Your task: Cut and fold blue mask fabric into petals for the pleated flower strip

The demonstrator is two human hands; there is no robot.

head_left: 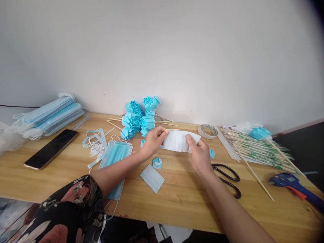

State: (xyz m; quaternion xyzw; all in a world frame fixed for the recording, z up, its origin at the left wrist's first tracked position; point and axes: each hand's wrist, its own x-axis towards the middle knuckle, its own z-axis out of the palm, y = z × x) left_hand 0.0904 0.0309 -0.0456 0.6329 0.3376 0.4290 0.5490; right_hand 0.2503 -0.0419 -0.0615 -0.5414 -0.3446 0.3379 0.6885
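A white strip of mask fabric (177, 141) is stretched level above the table between my two hands. My left hand (155, 141) pinches its left end between thumb and fingers. Toward its right end, my right hand (198, 152) grips it, thumb on top and fingers hidden behind. Below the strip lie a pale folded fabric piece (152, 179) and a small light-blue cut piece (157, 163). Black-handled scissors (229, 172) rest beside my right wrist, their blades hidden. Blue pleated face masks (117, 152) lie partly under my left forearm.
Blue fabric flowers (134, 119) on sticks stand against the wall. A mask stack (53, 114), a phone (52, 149) and cut scraps (96, 145) lie left. To the right are a tape roll (207, 131), wrapped sticks (258, 150), a loose stick (255, 175) and a blue glue gun (296, 185).
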